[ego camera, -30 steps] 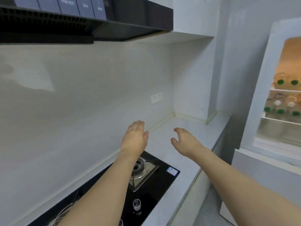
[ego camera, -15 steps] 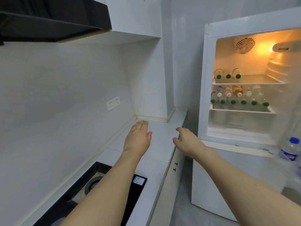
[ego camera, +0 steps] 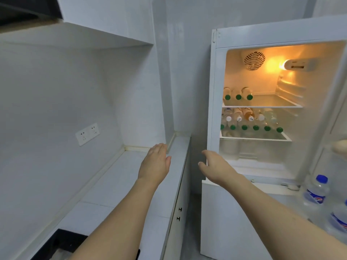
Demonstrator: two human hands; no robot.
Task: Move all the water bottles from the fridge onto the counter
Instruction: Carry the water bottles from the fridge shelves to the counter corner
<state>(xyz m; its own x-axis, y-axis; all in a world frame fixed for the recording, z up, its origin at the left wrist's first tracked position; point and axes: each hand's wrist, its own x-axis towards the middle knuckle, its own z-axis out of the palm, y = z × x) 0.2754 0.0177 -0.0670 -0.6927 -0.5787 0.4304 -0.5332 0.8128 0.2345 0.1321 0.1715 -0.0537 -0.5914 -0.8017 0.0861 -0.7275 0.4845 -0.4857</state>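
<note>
— Green-capped clear plastic water bottles [ego camera: 244, 126] lie on the white fridge's [ego camera: 212, 109] shelves; our left hand [ego camera: 155, 164] and right hand [ego camera: 216, 166] hang open and empty above the pale stone worktop [ego camera: 120, 184].

— Full, they'll likely be heavy and slick; we'd grip mid-body.

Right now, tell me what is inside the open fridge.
In the fridge: three green-capped bottles lying on the upper shelf; a stacked row on the middle shelf, green caps below, white above. The frosted drawer hides its contents.
</note>
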